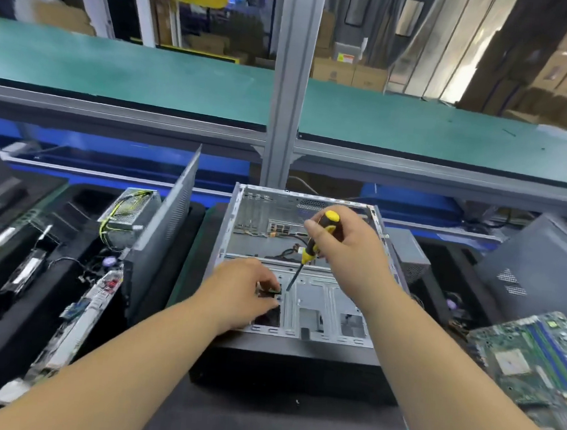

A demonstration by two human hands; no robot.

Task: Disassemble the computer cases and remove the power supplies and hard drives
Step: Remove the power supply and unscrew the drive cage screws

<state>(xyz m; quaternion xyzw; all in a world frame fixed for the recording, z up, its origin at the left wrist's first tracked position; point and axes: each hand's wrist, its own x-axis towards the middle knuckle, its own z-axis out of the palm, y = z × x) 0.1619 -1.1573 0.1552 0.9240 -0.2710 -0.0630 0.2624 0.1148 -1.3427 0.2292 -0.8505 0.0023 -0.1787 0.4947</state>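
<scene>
An open grey computer case [329,305] lies flat on the dark bench in front of me, its inside mostly bare metal with a few cables at the back. My right hand [350,246] grips a yellow and black screwdriver [313,247], tip down on the drive bay plate near the case's front left. My left hand [246,289] pinches a small green and dark part [271,291] at that same corner, just left of the tip. A removed power supply [128,214] with yellow wires stands to the left.
A grey side panel [167,227] leans upright left of the case. Loose boards and drives [77,311] lie at far left. A green motherboard [534,356] rests at right, with another dark case [537,266] behind it. A metal post [290,81] and green shelf [118,69] rise beyond.
</scene>
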